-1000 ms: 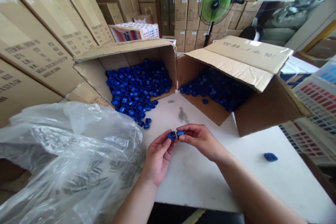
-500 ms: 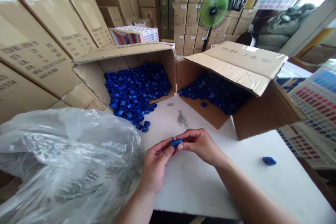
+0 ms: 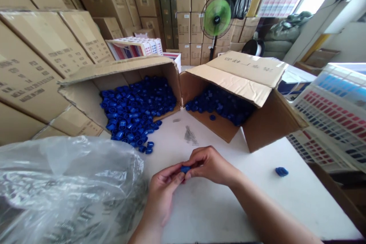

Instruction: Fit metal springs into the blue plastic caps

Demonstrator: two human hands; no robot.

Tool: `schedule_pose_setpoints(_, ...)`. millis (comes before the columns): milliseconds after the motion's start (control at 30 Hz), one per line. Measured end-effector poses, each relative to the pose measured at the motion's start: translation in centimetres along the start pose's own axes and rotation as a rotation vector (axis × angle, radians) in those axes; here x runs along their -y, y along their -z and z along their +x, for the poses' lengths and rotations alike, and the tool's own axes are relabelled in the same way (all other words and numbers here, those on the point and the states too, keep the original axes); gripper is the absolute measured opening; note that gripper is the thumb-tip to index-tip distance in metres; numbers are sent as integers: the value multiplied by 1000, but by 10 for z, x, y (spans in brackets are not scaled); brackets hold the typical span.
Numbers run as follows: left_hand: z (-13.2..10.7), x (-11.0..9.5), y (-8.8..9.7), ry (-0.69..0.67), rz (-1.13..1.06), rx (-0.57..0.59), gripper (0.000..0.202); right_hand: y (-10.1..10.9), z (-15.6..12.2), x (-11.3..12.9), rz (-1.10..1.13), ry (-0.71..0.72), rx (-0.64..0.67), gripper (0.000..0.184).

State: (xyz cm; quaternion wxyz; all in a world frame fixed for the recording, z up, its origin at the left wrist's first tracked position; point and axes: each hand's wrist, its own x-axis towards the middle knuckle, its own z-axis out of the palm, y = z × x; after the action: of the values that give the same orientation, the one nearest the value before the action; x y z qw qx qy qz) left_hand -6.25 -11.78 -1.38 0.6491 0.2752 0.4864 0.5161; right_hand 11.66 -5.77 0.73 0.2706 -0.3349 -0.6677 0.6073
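Observation:
Between the fingertips of both hands is a small blue plastic part point(image 3: 185, 169), mostly covered by the fingers. My left hand point(image 3: 164, 187) pinches it from the left, and my right hand point(image 3: 208, 166) grips its other end with thumb and fingers. Beyond the hands, a little heap of thin metal springs point(image 3: 190, 135) lies on the white table point(image 3: 211, 209). Hollow blue plastic caps point(image 3: 128, 116) spill out of a tipped carton on the left. Other blue parts point(image 3: 220, 103) fill the carton on the right.
A clear plastic bag point(image 3: 68, 175) with metal springs inside covers the table's left side. One blue piece point(image 3: 281, 171) lies alone at the right. The left carton point(image 3: 120, 65) and right carton point(image 3: 277, 122) stand behind. White plastic baskets point(image 3: 334, 110) are stacked beside the table.
The view has shifted, so the cartons sit further left. Both hands have closed in, and less of the blue part shows between the fingers.

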Motion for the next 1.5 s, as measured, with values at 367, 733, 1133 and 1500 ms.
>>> schedule_pose_setpoints(367,-8,-4,-7,-57,385,186,52,44,-80,31,-876,-326,-306,22)
schedule_pose_setpoints(733,-16,3,-20,-312,707,219,20,44,-41,58,-1211,-684,-338,41)
schedule_pose_setpoints(1133,-21,-4,-18,-393,493,44,29,51,35,26,-715,-369,-448,37)
schedule_pose_setpoints(1500,-43,-1,21,-187,216,-156,26,-12,13,40,-300,-153,52,43)
